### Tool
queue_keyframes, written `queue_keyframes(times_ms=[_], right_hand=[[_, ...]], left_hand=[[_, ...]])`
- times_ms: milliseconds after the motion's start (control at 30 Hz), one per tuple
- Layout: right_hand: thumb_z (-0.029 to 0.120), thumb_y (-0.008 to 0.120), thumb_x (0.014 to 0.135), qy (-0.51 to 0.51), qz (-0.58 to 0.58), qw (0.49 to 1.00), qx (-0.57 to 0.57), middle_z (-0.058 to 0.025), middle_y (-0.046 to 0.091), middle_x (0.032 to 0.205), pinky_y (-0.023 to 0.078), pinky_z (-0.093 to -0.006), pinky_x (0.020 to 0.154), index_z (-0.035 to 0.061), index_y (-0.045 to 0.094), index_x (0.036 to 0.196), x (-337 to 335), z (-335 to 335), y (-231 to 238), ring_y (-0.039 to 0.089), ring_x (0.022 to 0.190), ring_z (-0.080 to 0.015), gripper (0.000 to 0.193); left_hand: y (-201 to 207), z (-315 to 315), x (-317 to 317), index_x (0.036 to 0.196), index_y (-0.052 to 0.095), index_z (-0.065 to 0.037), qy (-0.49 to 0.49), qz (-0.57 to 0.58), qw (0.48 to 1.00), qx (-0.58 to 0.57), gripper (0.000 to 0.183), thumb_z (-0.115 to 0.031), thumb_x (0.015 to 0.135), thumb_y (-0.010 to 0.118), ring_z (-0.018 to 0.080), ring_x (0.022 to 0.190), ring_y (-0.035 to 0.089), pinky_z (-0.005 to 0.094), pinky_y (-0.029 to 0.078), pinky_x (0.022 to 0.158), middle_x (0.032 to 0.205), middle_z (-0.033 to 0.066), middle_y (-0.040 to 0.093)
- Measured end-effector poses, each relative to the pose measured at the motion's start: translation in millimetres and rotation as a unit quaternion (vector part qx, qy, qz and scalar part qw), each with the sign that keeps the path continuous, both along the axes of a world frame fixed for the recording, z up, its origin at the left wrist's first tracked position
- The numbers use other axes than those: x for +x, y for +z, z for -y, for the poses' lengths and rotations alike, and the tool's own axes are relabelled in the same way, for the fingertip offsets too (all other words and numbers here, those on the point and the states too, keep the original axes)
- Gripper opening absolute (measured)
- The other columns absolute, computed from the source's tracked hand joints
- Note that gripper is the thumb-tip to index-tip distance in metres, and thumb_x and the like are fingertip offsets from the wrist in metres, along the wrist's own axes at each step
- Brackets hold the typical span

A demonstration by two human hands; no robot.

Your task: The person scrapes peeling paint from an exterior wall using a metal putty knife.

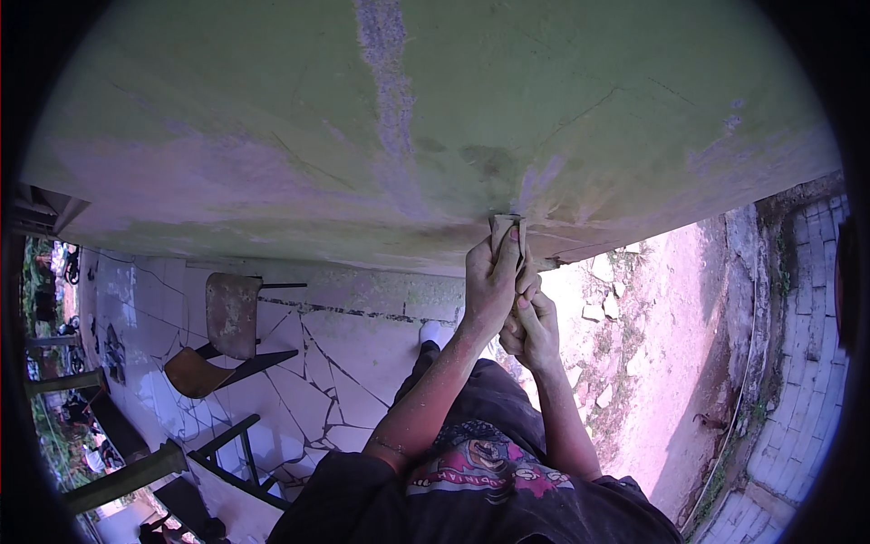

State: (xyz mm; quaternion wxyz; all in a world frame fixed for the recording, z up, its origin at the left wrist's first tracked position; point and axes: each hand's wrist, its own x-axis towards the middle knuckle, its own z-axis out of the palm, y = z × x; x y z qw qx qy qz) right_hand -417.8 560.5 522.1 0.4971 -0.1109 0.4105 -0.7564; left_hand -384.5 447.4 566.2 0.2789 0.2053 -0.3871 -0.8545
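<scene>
A folded beige sheet, which looks like sandpaper [505, 225], touches the lower part of a green painted wall [598, 82]. My left hand [489, 283] is closed round it, thumb on top, with the folded end sticking out toward the wall. Just below and to the right, my right hand [535, 331] is closed too, its fingers curled at the sheet's lower end against my left hand. Part of the sheet is hidden by my fingers. Worn pale patches, a rough purplish strip [388, 82] and a dark stain [489, 161] mark the wall.
A worn chair [233, 317] stands at the left on a cracked-tile floor [335, 372]. Closer in is a dark metal frame [240, 453]. On the right lie a sunlit strip of ground with stones [603, 304] and a white brick wall [807, 363].
</scene>
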Motion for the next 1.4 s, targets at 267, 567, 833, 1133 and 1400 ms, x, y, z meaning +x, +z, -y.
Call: queue_keyframes(times_ms=[267,567,833,1133,1400], right_hand=[[0.021,0.05,0.102,0.014,-0.044,0.999,-0.006,-0.0013,0.048,0.064,0.027,-0.0216,0.038,0.0004,0.053,0.097,-3,4,13,0.038,0.044,-0.0053,0.022],[0.022,0.051,0.102,-0.01,-0.06,0.998,-0.025,-0.0022,0.049,0.063,0.029,-0.0218,0.038,-0.0006,0.053,0.098,5,12,33,0.037,0.041,-0.0057,0.023],[0.024,0.048,0.103,-0.028,-0.058,0.998,0.023,-0.0009,0.045,0.061,0.024,-0.0213,0.035,0.0013,0.051,0.096,13,8,23,0.033,0.04,-0.0049,0.024],[0.025,0.052,0.102,-0.016,-0.096,0.994,-0.05,-0.0021,0.05,0.064,0.028,-0.0209,0.039,-0.0003,0.054,0.097,-8,25,50,0.038,0.044,-0.0047,0.025],[0.023,0.05,0.102,-0.039,-0.073,0.996,-0.039,-0.0012,0.048,0.062,0.027,-0.021,0.037,0.0003,0.053,0.1,7,18,37,0.037,0.042,-0.0046,0.023]], left_hand=[[9,3,0,0.082,0.046,-0.006,0.003,-0.013,1.0,-0.026,0.034,-0.029,0.106,0.04,0.0108,0.042,0.04,0.0273,0.037,0.046,0.052,0.0008,0.041],[34,9,3,0.08,0.044,-0.006,0.005,-0.046,0.998,-0.033,0.032,-0.026,0.105,0.043,0.008,0.041,0.039,0.0244,0.034,0.042,0.052,0.0001,0.041],[17,7,3,0.076,0.045,-0.006,-0.02,-0.009,1.0,-0.01,0.038,-0.03,0.106,0.041,0.0097,0.042,0.04,0.0255,0.036,0.043,0.051,0.0002,0.04],[57,21,-10,0.079,0.046,-0.006,-0.009,-0.095,0.99,-0.105,0.036,-0.028,0.106,0.04,0.0099,0.042,0.04,0.0255,0.036,0.044,0.051,0.0008,0.041],[47,15,1,0.079,0.044,-0.006,-0.016,-0.034,0.997,-0.07,0.034,-0.025,0.106,0.039,0.0088,0.042,0.039,0.0255,0.034,0.043,0.051,-0.0003,0.04]])
